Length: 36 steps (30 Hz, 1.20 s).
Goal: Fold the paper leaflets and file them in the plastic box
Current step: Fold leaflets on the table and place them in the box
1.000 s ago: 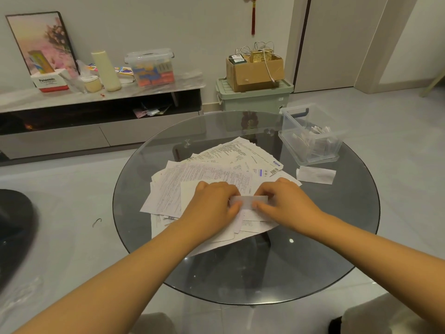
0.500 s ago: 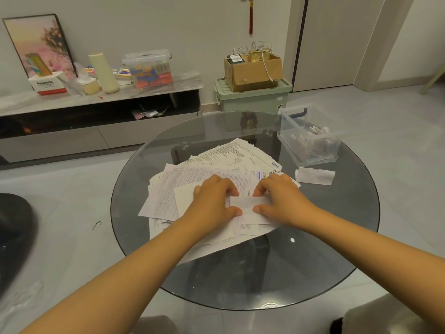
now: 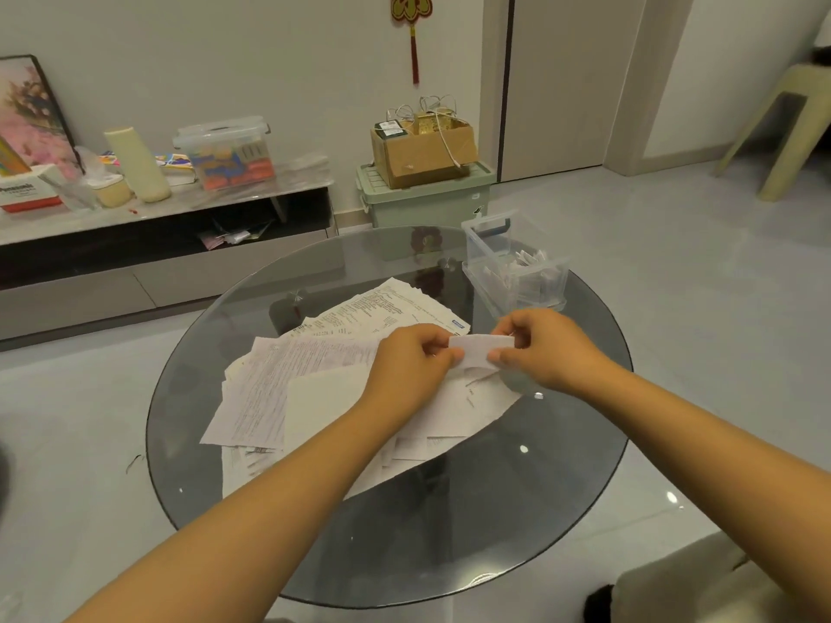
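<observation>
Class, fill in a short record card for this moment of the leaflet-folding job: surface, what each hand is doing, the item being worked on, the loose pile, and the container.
surface: round glass table
left hand: pinches the left end of the folded leaflet
right hand: pinches the right end of the folded leaflet
folded leaflet: small white strip, lifted above the pile
loose pile: unfolded printed leaflets spread on the table
plastic box: clear, open, at the far right of the table, folded papers inside

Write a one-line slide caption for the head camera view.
Both hands, left and right, pinch a folded leaflet above the loose paper pile on a glass table, near the plastic box.
</observation>
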Available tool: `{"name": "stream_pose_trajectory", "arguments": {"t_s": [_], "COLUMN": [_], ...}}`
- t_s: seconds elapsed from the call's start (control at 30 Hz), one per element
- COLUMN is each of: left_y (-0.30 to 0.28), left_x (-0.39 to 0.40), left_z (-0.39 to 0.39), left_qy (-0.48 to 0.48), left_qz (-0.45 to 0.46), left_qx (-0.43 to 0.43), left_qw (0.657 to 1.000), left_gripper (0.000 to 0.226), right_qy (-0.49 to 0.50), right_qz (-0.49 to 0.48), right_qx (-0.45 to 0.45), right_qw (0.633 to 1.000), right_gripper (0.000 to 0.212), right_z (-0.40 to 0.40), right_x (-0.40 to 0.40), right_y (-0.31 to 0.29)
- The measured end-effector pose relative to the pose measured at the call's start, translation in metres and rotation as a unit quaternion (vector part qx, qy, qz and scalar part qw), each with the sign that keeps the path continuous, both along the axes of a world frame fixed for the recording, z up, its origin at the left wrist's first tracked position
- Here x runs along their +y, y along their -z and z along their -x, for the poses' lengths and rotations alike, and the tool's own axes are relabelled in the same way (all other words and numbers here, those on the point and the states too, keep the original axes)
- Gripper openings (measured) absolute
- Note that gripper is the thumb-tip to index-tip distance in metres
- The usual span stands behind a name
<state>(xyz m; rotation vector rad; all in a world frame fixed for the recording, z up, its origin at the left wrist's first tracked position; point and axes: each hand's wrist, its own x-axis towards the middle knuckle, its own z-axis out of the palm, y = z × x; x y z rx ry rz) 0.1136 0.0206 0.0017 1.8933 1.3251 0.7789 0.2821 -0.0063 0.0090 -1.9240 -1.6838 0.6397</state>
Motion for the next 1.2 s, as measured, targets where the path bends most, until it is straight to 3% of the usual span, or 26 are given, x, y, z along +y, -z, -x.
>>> {"name": "stream_pose_trajectory", "arguments": {"t_s": [0.33,0.63,0.77,0.83,0.93,1.03,1.2], "left_y": [0.015,0.039,0.038,0.037,0.035,0.028,0.024], "left_x": [0.027,0.039,0.046,0.046,0.043,0.044,0.044], "left_z": [-0.06,-0.083,-0.084,-0.083,-0.082,-0.08,-0.066], "left_qy": [-0.014,-0.035,-0.002,0.062,0.176,0.21,0.219], "left_qz": [0.026,0.002,-0.072,-0.129,-0.185,-0.222,-0.183], "left_qx": [-0.015,0.092,0.129,0.145,0.239,0.33,0.356], "left_qw": [0.999,0.995,0.989,0.979,0.937,0.893,0.89], "left_gripper": [0.013,0.019,0.022,0.012,0.029,0.038,0.029], "right_qy": [0.099,0.116,0.097,0.056,0.0,-0.03,-0.027], "right_qz": [-0.003,0.073,0.017,-0.021,-0.019,-0.021,0.029], "right_qx": [-0.022,-0.096,-0.143,-0.178,-0.222,-0.266,-0.236], "right_qw": [0.995,0.986,0.985,0.982,0.975,0.963,0.971], "right_gripper": [0.02,0.024,0.033,0.027,0.028,0.028,0.026], "right_z": [-0.041,-0.051,-0.054,-0.052,-0.047,-0.047,-0.054], "right_x": [0.01,0.026,0.026,0.023,0.016,0.006,-0.001], "right_y": [0.008,0.024,0.03,0.033,0.037,0.038,0.037]}}
